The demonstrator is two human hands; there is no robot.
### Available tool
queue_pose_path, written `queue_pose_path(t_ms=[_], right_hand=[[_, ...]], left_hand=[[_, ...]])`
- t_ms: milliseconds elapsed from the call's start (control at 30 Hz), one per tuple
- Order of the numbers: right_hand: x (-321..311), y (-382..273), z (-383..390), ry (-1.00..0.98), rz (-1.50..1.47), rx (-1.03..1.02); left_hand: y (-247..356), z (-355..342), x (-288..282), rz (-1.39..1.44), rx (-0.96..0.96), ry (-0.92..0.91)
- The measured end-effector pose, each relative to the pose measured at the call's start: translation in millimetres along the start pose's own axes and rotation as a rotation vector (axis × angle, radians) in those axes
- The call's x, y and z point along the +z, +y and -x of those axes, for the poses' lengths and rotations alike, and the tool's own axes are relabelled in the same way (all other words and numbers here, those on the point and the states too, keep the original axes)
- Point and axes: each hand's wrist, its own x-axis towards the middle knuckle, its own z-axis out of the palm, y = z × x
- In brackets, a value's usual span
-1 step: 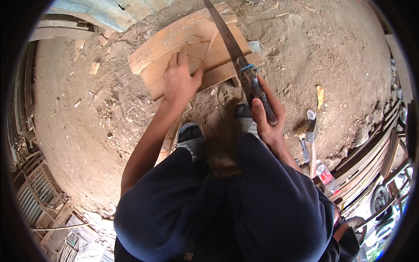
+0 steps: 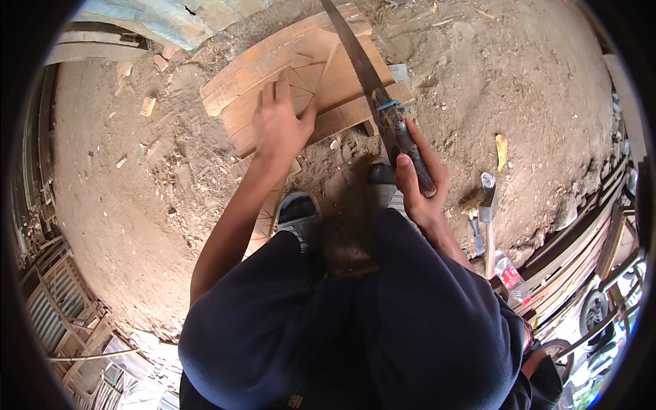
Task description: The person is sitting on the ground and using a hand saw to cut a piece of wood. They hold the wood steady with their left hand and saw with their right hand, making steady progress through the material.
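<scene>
My left hand [image 2: 281,123] is on a low wooden bench of planks [image 2: 253,85], its thumb and fingers spread around a small flat wooden piece [image 2: 302,87] and pressing it down. Dark lines cross the face of this piece, and my palm and fingers cover part of it. In my right hand [image 2: 425,188] is a handsaw [image 2: 360,61], gripped by its dark, worn handle with a blue tie near the blade. The toothed blade slants up and left over the bench's right part, beside the wooden piece. Its far end runs out of view at the top.
My sandalled feet [image 2: 298,210] stand on the dirt ground close to the bench. A hammer [image 2: 487,213], a chisel-like tool [image 2: 476,232] and a plastic bottle [image 2: 511,277] lie at my right. Timber lengths [image 2: 581,236] are stacked farther right. Blue-grey sheeting [image 2: 171,20] lies at upper left.
My left hand has shifted very slightly left. The saw blade has moved a touch to the right with my right hand still around its handle.
</scene>
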Motion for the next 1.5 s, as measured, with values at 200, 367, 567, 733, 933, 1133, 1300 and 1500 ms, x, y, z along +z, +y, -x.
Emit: queue_pose_path(t_ms=[200,367,567,733,933,1133,1300,1500], right_hand=[[7,5,-15,-0.007,0.0,-0.03],[19,2,-32,-0.062,0.143,-0.219],[25,-2,-34,-0.114,0.138,-0.188],[21,-7,-36,-0.153,0.152,-0.122],[7,-11,-39,-0.202,0.178,-0.12],[-8,-7,-33,-0.295,0.227,-0.095],[-18,-12,-44,-0.406,0.253,-0.046],[-37,-3,-58,-0.461,0.231,-0.129]], left_hand=[[-8,-16,-2,-0.082,-0.09,0.05],[-15,-23,6,-0.072,-0.134,-0.04],[-11,-24,4,-0.018,-0.15,-0.102],[-12,-25,1,0.068,-0.154,-0.117],[-13,-28,-2,0.053,-0.115,-0.19],[-8,-31,-5,0.075,-0.138,-0.271],[-20,-35,-1,-0.116,-0.04,-0.221],[-18,-44,0,0.225,-0.122,-0.215]])
